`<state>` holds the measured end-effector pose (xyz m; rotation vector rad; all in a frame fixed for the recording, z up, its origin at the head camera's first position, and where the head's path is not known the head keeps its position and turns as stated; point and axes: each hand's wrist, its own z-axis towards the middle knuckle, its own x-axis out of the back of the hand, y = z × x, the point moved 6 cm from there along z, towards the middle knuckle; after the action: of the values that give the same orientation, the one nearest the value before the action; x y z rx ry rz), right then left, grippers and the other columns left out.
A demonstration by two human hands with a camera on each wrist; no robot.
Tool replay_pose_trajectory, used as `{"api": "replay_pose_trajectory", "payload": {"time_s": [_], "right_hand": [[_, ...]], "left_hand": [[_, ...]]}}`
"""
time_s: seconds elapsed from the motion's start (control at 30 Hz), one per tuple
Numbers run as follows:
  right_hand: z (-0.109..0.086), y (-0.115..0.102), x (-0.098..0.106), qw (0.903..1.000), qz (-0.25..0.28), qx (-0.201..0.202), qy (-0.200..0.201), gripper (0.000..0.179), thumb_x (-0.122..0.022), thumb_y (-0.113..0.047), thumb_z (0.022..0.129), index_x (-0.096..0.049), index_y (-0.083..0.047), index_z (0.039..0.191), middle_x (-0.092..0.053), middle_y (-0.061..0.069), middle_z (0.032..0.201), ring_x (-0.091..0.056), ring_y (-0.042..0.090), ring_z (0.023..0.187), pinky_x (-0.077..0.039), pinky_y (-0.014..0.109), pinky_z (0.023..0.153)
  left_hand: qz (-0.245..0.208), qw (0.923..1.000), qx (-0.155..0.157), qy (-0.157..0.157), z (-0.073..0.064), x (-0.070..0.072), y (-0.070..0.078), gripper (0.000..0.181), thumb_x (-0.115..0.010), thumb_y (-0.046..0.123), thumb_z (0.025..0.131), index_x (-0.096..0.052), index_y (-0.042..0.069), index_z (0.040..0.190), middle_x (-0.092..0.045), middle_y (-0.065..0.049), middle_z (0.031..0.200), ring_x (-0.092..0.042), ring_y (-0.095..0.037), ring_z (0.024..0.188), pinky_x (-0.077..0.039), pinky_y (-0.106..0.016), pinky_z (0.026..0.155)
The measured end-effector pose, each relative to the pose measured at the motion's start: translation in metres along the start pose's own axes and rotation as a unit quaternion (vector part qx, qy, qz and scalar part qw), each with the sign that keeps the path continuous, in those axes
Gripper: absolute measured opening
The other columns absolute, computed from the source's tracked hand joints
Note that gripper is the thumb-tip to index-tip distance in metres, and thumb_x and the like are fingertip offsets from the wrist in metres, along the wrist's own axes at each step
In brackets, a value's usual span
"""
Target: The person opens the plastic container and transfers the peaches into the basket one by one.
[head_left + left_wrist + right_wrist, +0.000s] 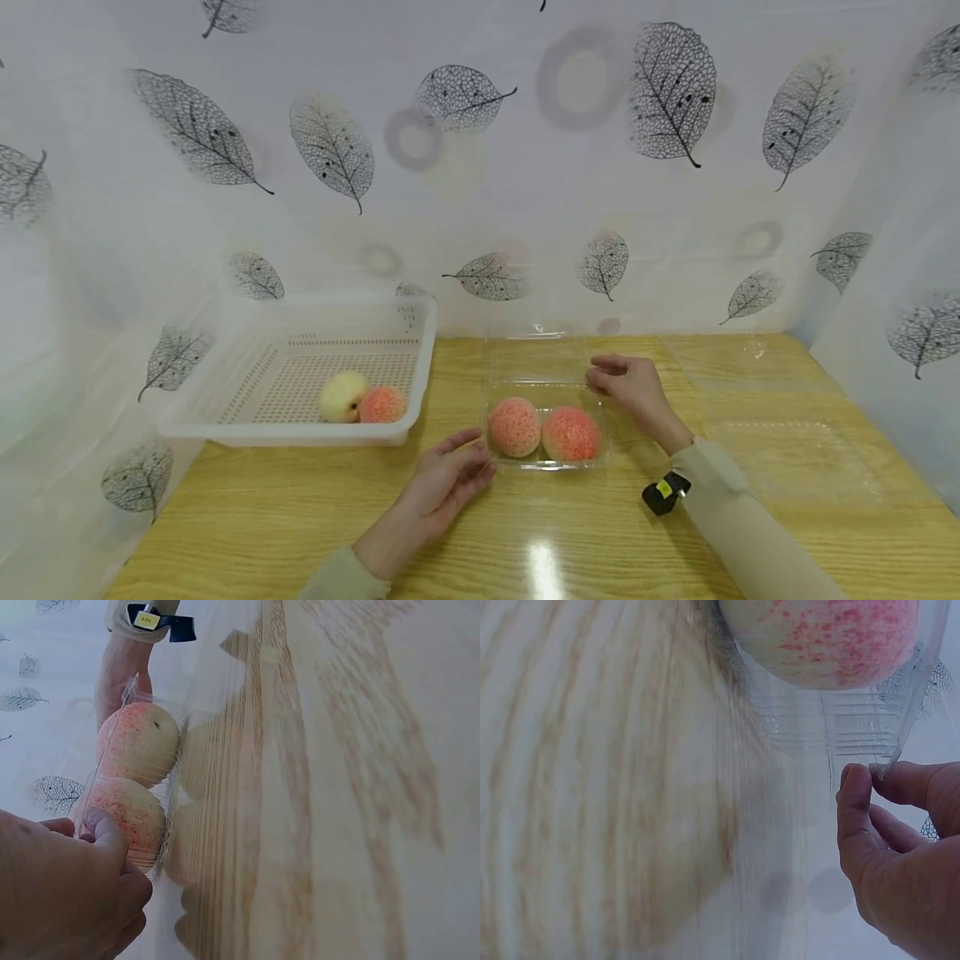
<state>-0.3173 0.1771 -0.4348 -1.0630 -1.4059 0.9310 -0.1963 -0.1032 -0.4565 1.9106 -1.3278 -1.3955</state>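
Observation:
A clear plastic clamshell box (551, 467) lies on the table with its lid (536, 357) folded back toward the curtain. Two pink-speckled peaches, a left one (514, 427) and a right one (572, 433), sit side by side in it. My left hand (450, 482) pinches the box's left rim between thumb and fingers, near the left peach. At the far right corner, my right hand (633, 390) pinches the thin plastic edge, as the right wrist view shows with its fingertips (855, 776) on it.
A white perforated basket (296, 429) at the left holds a pale yellow peach (343, 397) and a pink one (384, 405). Another clear open box (795, 458) lies at the right. A leaf-printed curtain (480, 192) hangs behind the wooden table (247, 508).

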Motion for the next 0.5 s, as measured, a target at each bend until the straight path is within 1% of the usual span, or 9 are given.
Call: {"api": "replay_pose_trajectory", "payload": {"time_s": [0.3, 0.5], "right_hand": [[0.0006, 0.0024, -0.0003, 0.9997, 0.019, -0.012, -0.007, 0.047, -0.067, -0.011, 0.098, -0.056, 0.012, 0.138, -0.075, 0.017, 0.115, -0.069, -0.003, 0.080, -0.060, 0.019, 0.077], [0.0007, 0.0051, 0.0012, 0.9996, 0.020, -0.020, -0.005, 0.046, -0.067, -0.011, 0.099, -0.057, 0.012, 0.137, -0.075, 0.014, 0.112, -0.069, -0.003, 0.080, -0.059, 0.018, 0.077]], "left_hand": [[-0.003, 1.0000, -0.003, 0.000, 0.0013, -0.0003, -0.0001, 0.048, -0.061, 0.000, 0.097, -0.041, -0.004, 0.141, -0.060, -0.003, 0.099, -0.064, -0.010, 0.088, -0.058, -0.023, 0.085], [-0.003, 1.0000, -0.003, 0.002, 0.0006, -0.0009, 0.0003, 0.050, -0.060, 0.000, 0.098, -0.039, -0.004, 0.143, -0.059, -0.003, 0.102, -0.064, -0.011, 0.090, -0.058, -0.023, 0.086]]}}
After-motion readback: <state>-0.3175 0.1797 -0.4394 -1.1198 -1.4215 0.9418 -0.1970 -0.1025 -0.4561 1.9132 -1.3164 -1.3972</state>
